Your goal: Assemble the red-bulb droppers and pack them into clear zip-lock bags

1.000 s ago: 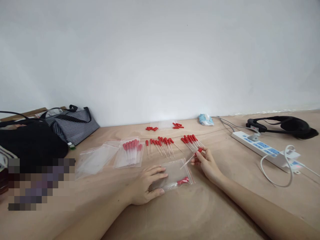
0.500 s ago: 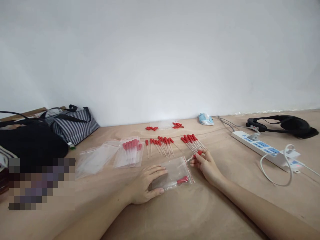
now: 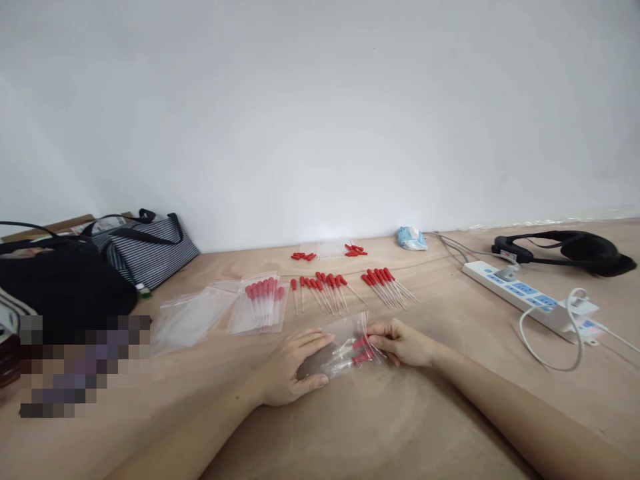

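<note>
A clear zip bag (image 3: 343, 328) lies in front of me with two red-bulbed glass droppers (image 3: 364, 356) in it, side by side, bulbs toward the mouth on the right. My left hand (image 3: 295, 369) rests on the bag's left end, its fingers stretched and the thumb apart. At the red-lined mouth, my right hand (image 3: 395, 341) pinches the bag's edge, close to the upper dropper's bulb. Its other fingers are partly hidden. Beyond the hands lie a fanned group of loose droppers (image 3: 385, 288) and a looser row of droppers (image 3: 327, 293).
Filled bags of droppers (image 3: 260, 307) and a stack of flat bags (image 3: 193, 317) lie left. More droppers (image 3: 356, 251) are by the wall. A power strip (image 3: 520, 293) with cables, a black strapped device (image 3: 575, 253) and a tissue pack (image 3: 413, 239) sit right; a striped bag (image 3: 150, 247) stands left.
My right hand has moved left and down to the bag's mouth. The dropper it held outside is now inside beside the first one. My left hand has stayed in place.
</note>
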Demonstrator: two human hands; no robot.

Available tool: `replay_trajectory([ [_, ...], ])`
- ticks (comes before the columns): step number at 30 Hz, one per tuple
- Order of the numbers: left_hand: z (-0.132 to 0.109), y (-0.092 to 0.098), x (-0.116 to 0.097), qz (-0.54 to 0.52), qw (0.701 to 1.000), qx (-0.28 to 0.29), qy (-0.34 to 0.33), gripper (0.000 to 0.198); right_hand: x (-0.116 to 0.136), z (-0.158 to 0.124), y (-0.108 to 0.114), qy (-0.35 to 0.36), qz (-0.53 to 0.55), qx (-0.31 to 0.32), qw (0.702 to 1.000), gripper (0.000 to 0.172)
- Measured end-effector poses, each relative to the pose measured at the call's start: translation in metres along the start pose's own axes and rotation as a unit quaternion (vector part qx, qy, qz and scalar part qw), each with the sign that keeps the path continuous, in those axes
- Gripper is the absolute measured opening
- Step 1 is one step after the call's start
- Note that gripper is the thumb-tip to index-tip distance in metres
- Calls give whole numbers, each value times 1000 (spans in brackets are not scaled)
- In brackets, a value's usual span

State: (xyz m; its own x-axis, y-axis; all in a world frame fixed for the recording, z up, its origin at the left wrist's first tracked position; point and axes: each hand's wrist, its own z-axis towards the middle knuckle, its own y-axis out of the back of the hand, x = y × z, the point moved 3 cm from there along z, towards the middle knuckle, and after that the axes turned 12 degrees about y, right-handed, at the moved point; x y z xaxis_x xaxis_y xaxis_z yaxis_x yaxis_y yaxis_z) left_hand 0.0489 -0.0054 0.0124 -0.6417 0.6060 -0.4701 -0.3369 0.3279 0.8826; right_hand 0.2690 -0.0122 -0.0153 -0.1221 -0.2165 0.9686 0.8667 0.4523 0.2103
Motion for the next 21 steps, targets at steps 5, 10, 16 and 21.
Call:
replay_trajectory([
  [5,1,0,-1,14,1000,0,-8,53,-3,-1,-3,11,-26,-55,998,29],
  [10,2,0,-1,31,999,14,-10,46,-5,8,25,26,-111,-71,991,29],
  [16,1,-2,2,49,998,25,-15,42,-2,41,88,-62,-349,-297,887,18],
  [21,0,-1,1,63,997,29,-16,41,-5,71,84,-170,-468,-308,811,26],
])
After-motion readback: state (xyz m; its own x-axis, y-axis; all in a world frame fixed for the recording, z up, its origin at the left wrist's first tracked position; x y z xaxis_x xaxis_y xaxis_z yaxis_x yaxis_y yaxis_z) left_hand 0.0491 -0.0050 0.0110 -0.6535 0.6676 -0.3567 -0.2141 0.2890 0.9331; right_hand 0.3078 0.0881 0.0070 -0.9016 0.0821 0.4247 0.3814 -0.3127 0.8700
